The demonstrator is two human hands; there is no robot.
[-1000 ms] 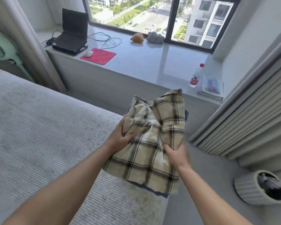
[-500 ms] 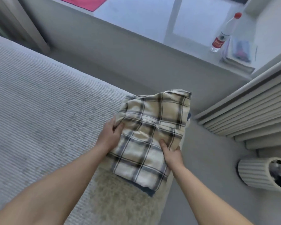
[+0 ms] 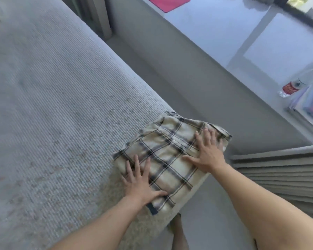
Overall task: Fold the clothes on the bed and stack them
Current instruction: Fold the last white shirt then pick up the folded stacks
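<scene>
Both the left hand and the right hand press flat, fingers spread, on the folded plaid shirt. The shirt lies at the bed corner, over a dark garment.

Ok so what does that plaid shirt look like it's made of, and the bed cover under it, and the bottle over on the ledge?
Plaid shirt: soft woven cloth, probably cotton or flannel; matte, and it creases under the flat hands.
Bed cover: grey ribbed textile, knitted or corded by its fine parallel ridges; matte.
Bottle: looks like clear plastic with a red label, though blur leaves that open.
</scene>
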